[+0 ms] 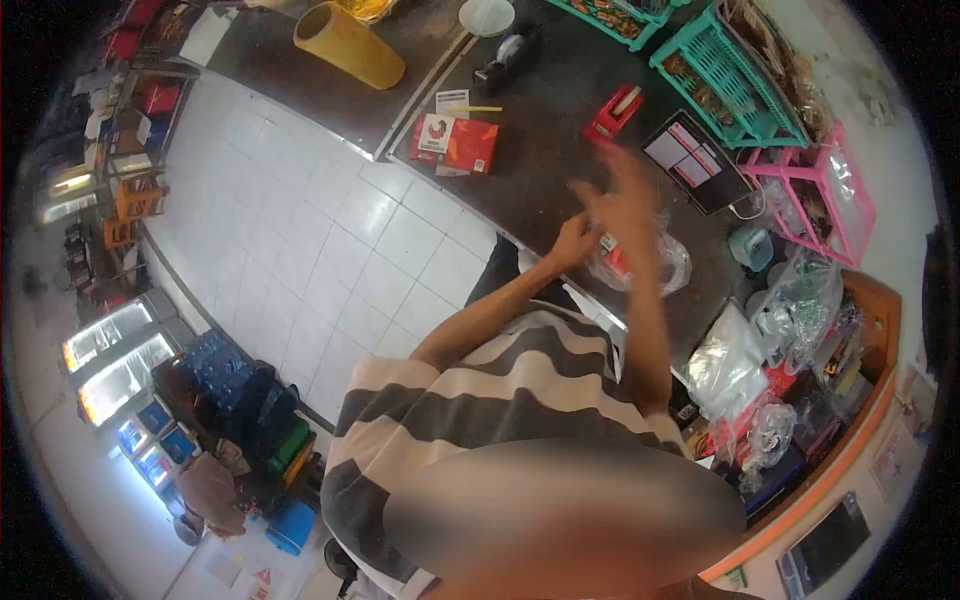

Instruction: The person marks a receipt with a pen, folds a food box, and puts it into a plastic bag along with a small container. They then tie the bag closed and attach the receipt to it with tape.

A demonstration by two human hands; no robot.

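Note:
My left hand [577, 241] is over the near edge of the dark counter, its fingers drawn together in a pinch. What lies between them is too small to make out. Just right of it, my right hand [622, 195] is raised and slightly blurred, with fingers spread apart. Below and partly behind my right forearm rests a clear plastic bag [676, 268] with something red and white inside. Beyond the hands sit a red tape dispenser [613, 113] and a tablet [697, 160] with a lit screen.
A red box [455, 143] lies on papers at the counter's left edge. Farther back are a yellow roll [350, 47] and a black tape dispenser [510, 55]. Green baskets [730, 75], a pink rack [820, 195] and a box of plastic bags [790, 330] line the right side.

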